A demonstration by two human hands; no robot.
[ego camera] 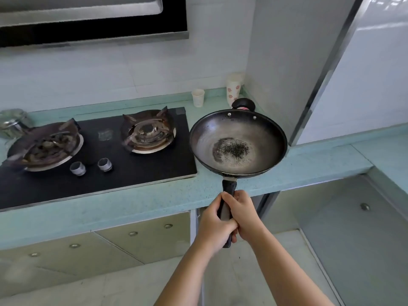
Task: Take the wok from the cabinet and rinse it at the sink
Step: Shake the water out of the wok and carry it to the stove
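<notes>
A dark round wok [238,142] with a long black handle and a small loop handle on its far rim is held level above the pale green counter [309,171], just right of the stove. Dark specks and a stained patch lie in its bottom. My left hand [215,226] and my right hand [244,215] both wrap the long handle, left lower and nearer me, right slightly higher. No sink is in view.
A black two-burner gas stove [99,151] with two knobs sits left of the wok. Two paper cups [198,97] [233,91] stand at the back of the counter. Cabinet doors [143,241] lie below; an open cabinet gap [265,208] is behind my hands. A steel pot [13,123] sits far left.
</notes>
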